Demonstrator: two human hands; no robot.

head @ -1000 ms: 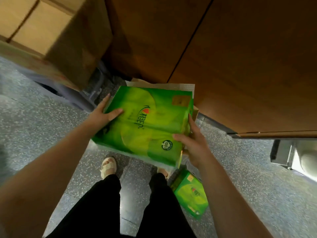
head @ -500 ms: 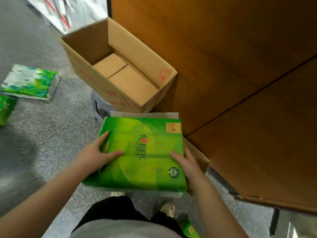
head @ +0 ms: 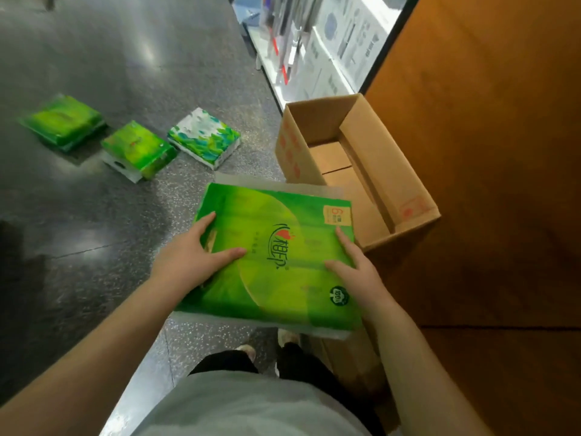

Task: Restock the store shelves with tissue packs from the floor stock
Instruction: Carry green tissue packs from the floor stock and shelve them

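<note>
- Item in hand: one large green tissue pack (head: 276, 259), lying flat and face up at the centre of the frame, carried above the floor and the person's feet.
- Left hand (head: 188, 259) grasps the pack's left edge, thumb laid across the top face, fingers along and under the side.
- Right hand (head: 355, 272) grasps the pack's right edge in the same way, thumb on top.
- Floor stock, upper left of the frame: three packs lying on the dark floor (head: 94, 58). Counted: a green pack far left (head: 63, 122), a second green pack (head: 138, 149) just right of it, and a white-and-green patterned pack (head: 204, 138) near that one, apart from it.
- One open cardboard box (head: 355, 158), right of centre, beside the brown wooden panel (head: 487, 152). No packs show inside it.
- Shelving with boxed goods (head: 327, 42) at the top centre, blurred; contents cannot be identified.
- Judgement on progress: one pack is in transit, not yet placed. At least three packs are left on the floor. How many are already shelved cannot be told, since no tissue shelf is in view.
- Totals visible: four packs, one box, two hands engaged.
</note>
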